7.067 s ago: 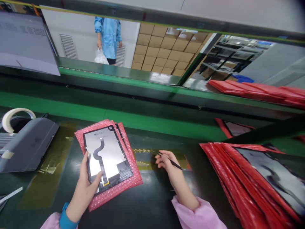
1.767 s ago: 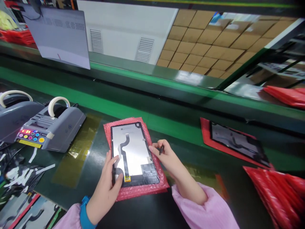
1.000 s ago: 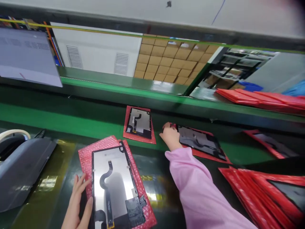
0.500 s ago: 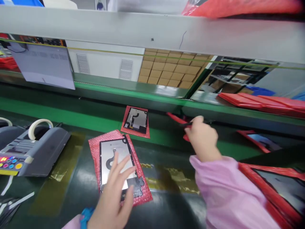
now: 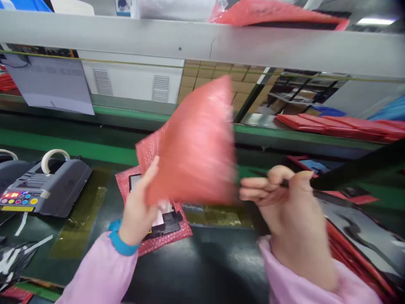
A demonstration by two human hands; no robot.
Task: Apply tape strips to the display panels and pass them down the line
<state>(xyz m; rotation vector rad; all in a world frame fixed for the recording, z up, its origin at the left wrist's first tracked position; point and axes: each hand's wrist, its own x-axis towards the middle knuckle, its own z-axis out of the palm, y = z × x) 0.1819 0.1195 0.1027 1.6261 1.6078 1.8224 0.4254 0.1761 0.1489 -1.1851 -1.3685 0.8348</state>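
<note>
1. Bag [image 5: 193,147] aloft, blurred, partly hiding panel [image 5: 171,223]; long axis cannot be told
2. Left hand [image 5: 139,209] clamped on bag's lower left edge, the nearer
3. Right hand [image 5: 284,202] just beyond bag's right edge, fingers curled; grip unclear

Red bubble pouch [image 5: 196,152]: up in the air in the left hand [image 5: 137,215], gripped at its lower left edge; tilted and super smeared, so can't tell if it's one layer or more
Screen panel [image 5: 171,221]: black frame, pale back, lying flat lower down, mostly blocked by the pouch and that hand
Bubble wrap under it [image 5: 186,231]: pinkish red, pokes out around the panel
Dark tool [image 5: 285,183]: skinny, tucked in the right hand [image 5: 294,215], too blurry to ID tbh
</note>
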